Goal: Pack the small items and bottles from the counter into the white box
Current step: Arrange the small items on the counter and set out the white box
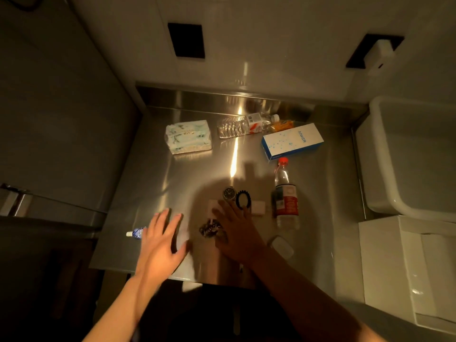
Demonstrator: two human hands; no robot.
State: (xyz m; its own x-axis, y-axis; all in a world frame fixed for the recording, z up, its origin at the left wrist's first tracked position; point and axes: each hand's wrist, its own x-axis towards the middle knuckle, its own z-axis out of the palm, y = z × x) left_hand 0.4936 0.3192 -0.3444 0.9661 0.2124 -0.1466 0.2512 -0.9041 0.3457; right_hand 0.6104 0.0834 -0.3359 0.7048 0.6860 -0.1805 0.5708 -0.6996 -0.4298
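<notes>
Fingers of both hands lay straight over the steel counter (172, 174): the left hand (160, 243) held nothing, beside a small bottle (136, 233); the right hand (237, 233) reached toward a watch (229, 193) and black hair tie (243, 199). Bottles (286, 196) lay nearby; the white box (385, 262) sat at right.

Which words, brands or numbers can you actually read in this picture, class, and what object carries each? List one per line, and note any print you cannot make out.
"ANKER": on the top of the white and blue box.
Red-capped bottle: label print too blurred to read.
Clear bottle lying on its side: label print too small to read.
Tissue pack: print too blurred to read.
Small blue bottle: nothing readable.
</notes>
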